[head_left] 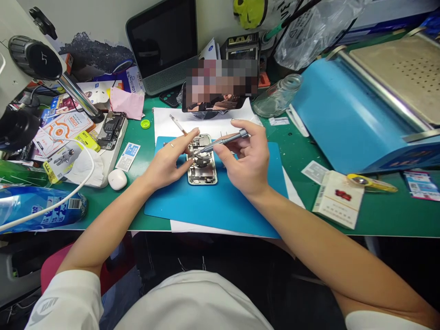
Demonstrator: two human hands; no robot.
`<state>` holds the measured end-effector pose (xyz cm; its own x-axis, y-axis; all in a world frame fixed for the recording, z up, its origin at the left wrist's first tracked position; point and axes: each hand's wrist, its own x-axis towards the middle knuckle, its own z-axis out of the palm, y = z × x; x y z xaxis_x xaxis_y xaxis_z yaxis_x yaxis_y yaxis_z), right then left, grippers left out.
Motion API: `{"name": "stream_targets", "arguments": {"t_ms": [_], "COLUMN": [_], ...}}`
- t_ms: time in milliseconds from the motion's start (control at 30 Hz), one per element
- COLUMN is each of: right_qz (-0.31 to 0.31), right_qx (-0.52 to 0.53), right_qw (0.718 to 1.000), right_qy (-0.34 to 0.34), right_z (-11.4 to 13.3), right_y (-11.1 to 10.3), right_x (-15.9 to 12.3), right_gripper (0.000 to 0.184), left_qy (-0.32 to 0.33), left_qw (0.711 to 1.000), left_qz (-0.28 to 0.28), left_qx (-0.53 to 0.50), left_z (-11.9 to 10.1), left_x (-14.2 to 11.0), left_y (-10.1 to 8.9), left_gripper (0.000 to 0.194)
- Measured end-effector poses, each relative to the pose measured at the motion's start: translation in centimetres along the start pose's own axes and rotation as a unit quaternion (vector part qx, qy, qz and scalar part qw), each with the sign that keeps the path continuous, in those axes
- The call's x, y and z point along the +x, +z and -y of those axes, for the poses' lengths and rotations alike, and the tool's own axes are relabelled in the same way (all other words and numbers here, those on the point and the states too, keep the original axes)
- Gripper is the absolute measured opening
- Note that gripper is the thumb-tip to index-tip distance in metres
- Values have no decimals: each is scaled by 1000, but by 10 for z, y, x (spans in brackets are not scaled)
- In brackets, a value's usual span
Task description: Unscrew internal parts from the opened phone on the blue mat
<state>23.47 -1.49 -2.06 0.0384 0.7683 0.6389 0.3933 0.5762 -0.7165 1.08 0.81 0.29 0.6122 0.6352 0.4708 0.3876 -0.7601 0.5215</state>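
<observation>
An opened phone point(204, 174) with bare inner parts lies on the blue mat point(240, 206). My left hand point(168, 160) is at its left side, thumb and fingers at the frame's edge. A cigarette point(178, 123) sticks out from between the fingers of that hand. In my right hand point(249, 160) is a grey precision screwdriver point(230, 139), held tilted between thumb and fingers. Its tip points down to the left into the upper half of the phone. The exact point where the tip touches is too small to make out.
A second phone point(213, 103) stands upright behind the mat, its picture partly blurred. Right of it lies a glass jar point(277, 98) near a big blue machine point(343, 105). A cigarette pack point(340, 199), an earbud case point(117, 179) and a blue bottle point(44, 206) flank my arms.
</observation>
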Motion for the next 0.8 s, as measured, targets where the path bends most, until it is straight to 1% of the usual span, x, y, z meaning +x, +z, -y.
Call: {"name": "stream_targets", "arguments": {"t_ms": [167,267,433,567,667,800], "right_qz": [-12,-10,34,76,112,149], "right_qx": [16,28,47,28,14,-14], "right_qw": [1000,1000,998,997,993,986], "right_qy": [14,10,-2,-13,-34,-71], "right_z": [1,2,7,10,12,15], "right_y": [-1,-2,-6,-10,-12,-13], "right_x": [1,1,1,-1,-2,-2], "right_gripper": [48,49,53,57,57,57], "left_qy": [10,-10,-43,-75,-77,-75], "left_qw": [999,999,997,994,992,992], "left_qz": [14,13,35,66,82,90], "left_qx": [31,39,46,47,49,53], "left_z": [3,5,10,9,8,8], "left_x": [2,2,2,1,0,0], "left_y": [-2,-3,-2,0,0,1], "left_gripper": [78,80,83,88,92,94]}}
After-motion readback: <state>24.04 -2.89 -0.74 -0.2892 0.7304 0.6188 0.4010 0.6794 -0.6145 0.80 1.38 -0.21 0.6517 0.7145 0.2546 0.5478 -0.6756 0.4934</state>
